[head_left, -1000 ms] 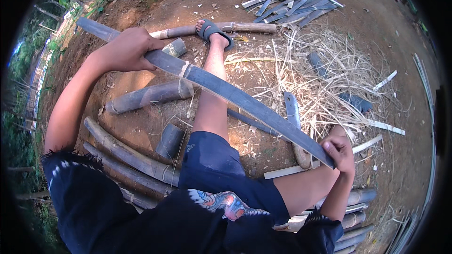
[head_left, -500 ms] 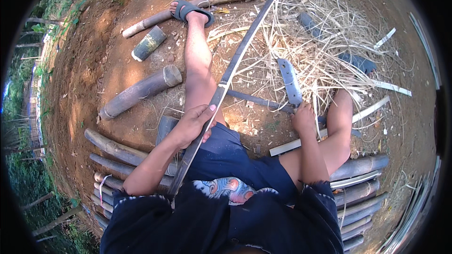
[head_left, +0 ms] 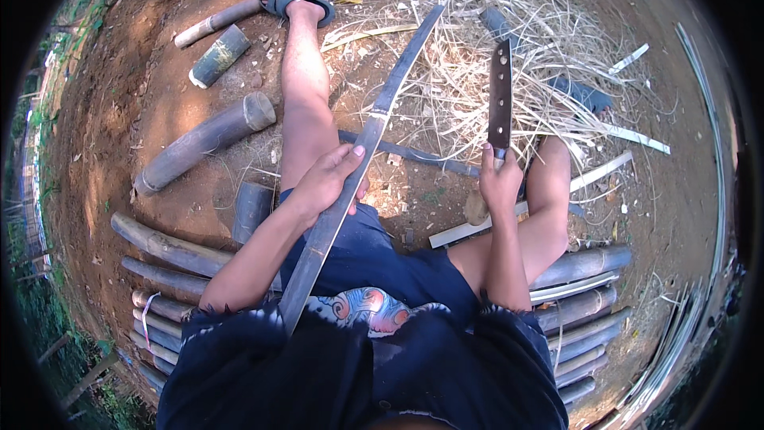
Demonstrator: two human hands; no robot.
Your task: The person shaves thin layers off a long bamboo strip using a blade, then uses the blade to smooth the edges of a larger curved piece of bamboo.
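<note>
My left hand [head_left: 322, 187] grips a long, narrow bamboo strip [head_left: 317, 245] near its middle, thumb on top. The strip slants from my chest up and away to the right, showing its dark side and a pale node. My right hand [head_left: 500, 179] is closed around the handle of a knife [head_left: 500, 89]. The knife's dark blade has a row of holes and points away from me, apart from the strip. A pale rounded end [head_left: 476, 209] shows below my right fist; I cannot tell whether it belongs to the handle.
Pale bamboo shavings [head_left: 454, 72] are heaped beyond the knife, partly over my right foot. Cut bamboo pieces [head_left: 207, 143] lie left of my outstretched left leg [head_left: 306, 87]. Bamboo poles [head_left: 585, 267] lie on both sides of me. Long thin strips [head_left: 676, 350] lie at the far right.
My right hand has turned the knife over, so its dark face shows and the blade stands straighter. The bamboo strip has rolled to show more of its broad dark side.
</note>
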